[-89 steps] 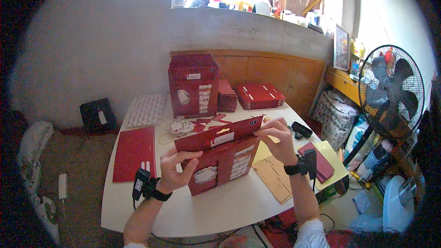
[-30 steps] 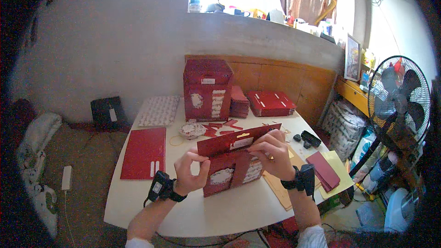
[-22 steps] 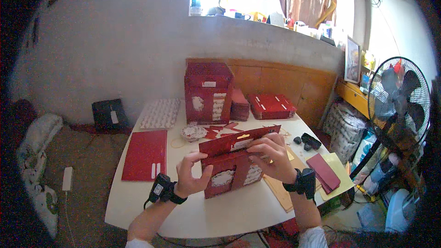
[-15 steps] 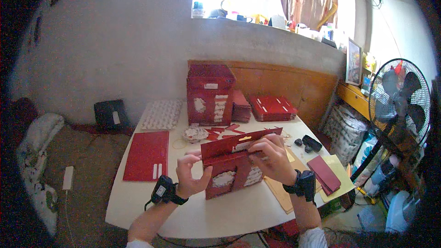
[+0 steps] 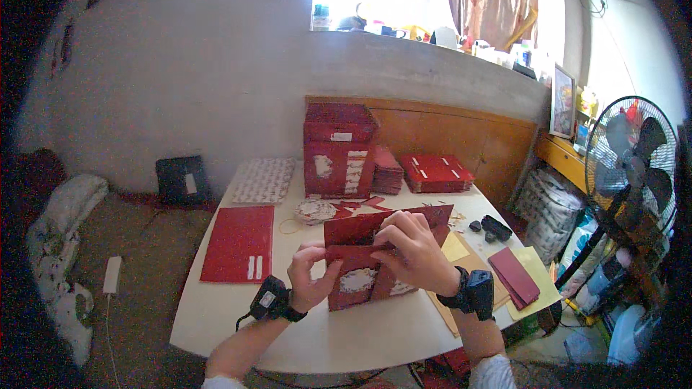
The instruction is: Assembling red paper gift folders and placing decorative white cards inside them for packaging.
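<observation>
A dark red cardboard sleeve with white patches stands on edge over the table in front of me, its top flap raised behind. My left hand grips its left edge, with the thumb in front and the fingers behind. Near the middle of the top fold, my right hand pinches the card with bent fingers; the fingertips are partly hidden. Both wrists wear black strapped devices. To the left, a flat red card sheet with two white strips lies on the white table.
A tall red box stands at the back, next to stacked red cards. Red scraps and a round white bundle lie in front. Black pieces and maroon cards on yellow paper are right. A fan stands beyond.
My right hand has moved left along the cardboard sleeve, from near its right top corner to the middle of the fold. My left hand keeps its hold on the left edge.
</observation>
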`<state>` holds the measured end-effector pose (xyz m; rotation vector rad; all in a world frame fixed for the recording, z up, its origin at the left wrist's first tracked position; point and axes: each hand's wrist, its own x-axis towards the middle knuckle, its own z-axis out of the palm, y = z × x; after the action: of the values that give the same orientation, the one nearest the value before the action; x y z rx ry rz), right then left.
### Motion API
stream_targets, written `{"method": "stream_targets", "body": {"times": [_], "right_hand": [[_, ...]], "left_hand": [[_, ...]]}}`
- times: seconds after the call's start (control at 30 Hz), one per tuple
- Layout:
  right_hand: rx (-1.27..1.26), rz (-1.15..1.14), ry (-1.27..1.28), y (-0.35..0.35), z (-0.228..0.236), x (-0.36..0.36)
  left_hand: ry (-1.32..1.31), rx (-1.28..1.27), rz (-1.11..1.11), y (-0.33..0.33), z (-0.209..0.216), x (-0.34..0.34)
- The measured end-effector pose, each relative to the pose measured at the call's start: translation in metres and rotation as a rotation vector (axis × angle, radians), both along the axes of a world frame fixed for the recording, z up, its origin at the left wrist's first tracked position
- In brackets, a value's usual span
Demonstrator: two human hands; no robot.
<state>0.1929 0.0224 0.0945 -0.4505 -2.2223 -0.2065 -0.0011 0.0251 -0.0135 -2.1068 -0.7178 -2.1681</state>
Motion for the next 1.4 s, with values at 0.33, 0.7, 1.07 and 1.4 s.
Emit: {"method": "stream_targets", "body": {"times": [0.33,0.7,1.07,1.4], "right_hand": [[0.082,0.023,-0.011,0.009,-0.008,0.003],[0.112,0.033,-0.010,0.013,-0.010,0.004],[0.130,-0.166,0.097,0.013,-0.020,0.045],[-0.037,-0.027,0.000,0.005,-0.011,0.049]], "left_hand": [[-0.024,-0.041,0.006,-0.007,0.012,0.005],[0.103,0.067,0.087,-0.003,0.023,-0.005],[0.114,0.057,0.017,-0.006,0.028,-0.004],[0.278,0.068,-0.069,-0.014,0.042,-0.009]]}}
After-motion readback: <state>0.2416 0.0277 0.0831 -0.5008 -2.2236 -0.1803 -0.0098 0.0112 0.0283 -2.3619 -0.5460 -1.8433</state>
